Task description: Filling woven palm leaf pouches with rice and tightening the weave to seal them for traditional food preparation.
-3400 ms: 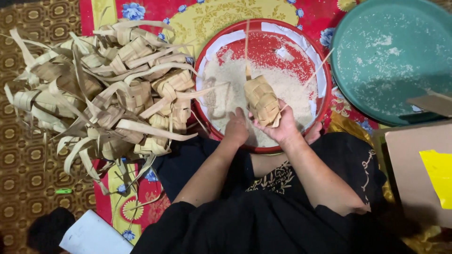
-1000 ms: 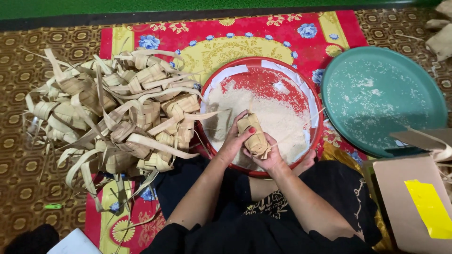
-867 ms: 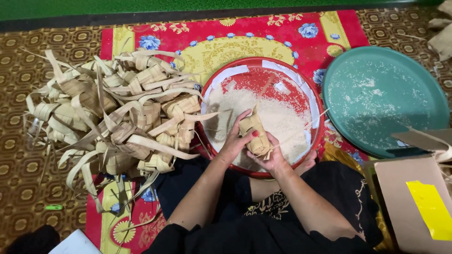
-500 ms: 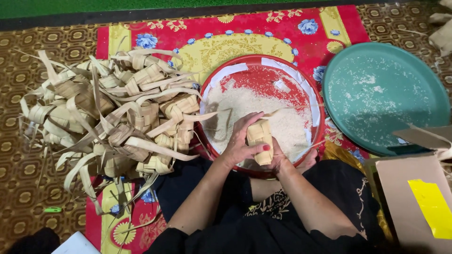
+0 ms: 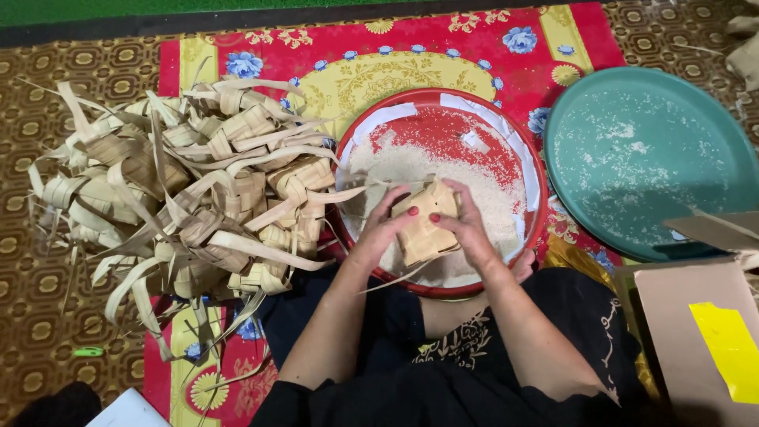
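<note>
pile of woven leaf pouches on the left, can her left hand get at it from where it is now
Probably yes. The pile of woven leaf pouches lies right beside the red bowl, with nothing between it and the left hand. But that hand now holds a pouch together with the right hand.

Woven pouches [image 5: 198, 190] left of rice basin [image 5: 531, 170], tray [image 5: 656, 162] right

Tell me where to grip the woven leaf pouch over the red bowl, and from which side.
Grip the woven leaf pouch by its two flat woven faces, coming in from the left and right, as the left hand and right hand do now. It looks like a squat, tilted diamond, so the flat faces probably offer steadier purchase than its corners or the loose strip trailing over the red bowl.
</note>
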